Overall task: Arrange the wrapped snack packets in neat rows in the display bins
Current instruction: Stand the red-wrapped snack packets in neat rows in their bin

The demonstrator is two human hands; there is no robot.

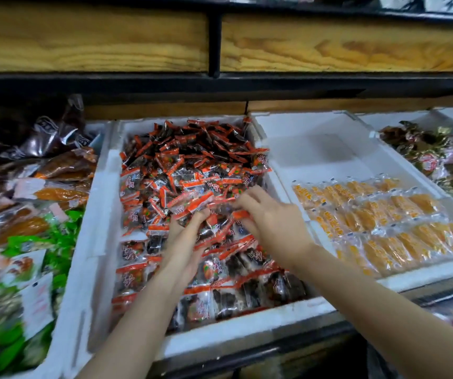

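At the near end of the middle bin (96, 242), the snack packets (247, 294) lie in flat overlapping rows, red strips lined up. Just beyond those rows, about the bin's middle, both my hands are in the stock. My left hand (184, 242) is turned palm up with its fingers curled round a clump of packets. My right hand (274, 222) comes over from the bin's right wall, fingers bent down and pinching the red edge of a packet, though blur keeps me from seeing how many it holds. Behind my hands, filling the bin's far half, sits the loose heap (192, 154), piled to the rim and sloping down toward my hands.

That heap is my worry. If I pull from its foot, I judge the slick wrappers could slide over the finished rows and undo them. They could also spill over the right wall into the neighbouring bin (315, 138), where yellow packets (384, 225) lie in their own rows. A clump held too loosely could shed packets crooked. Left of the middle bin lie green packs (61, 242); beyond its far wall runs a wooden shelf front (329, 45).
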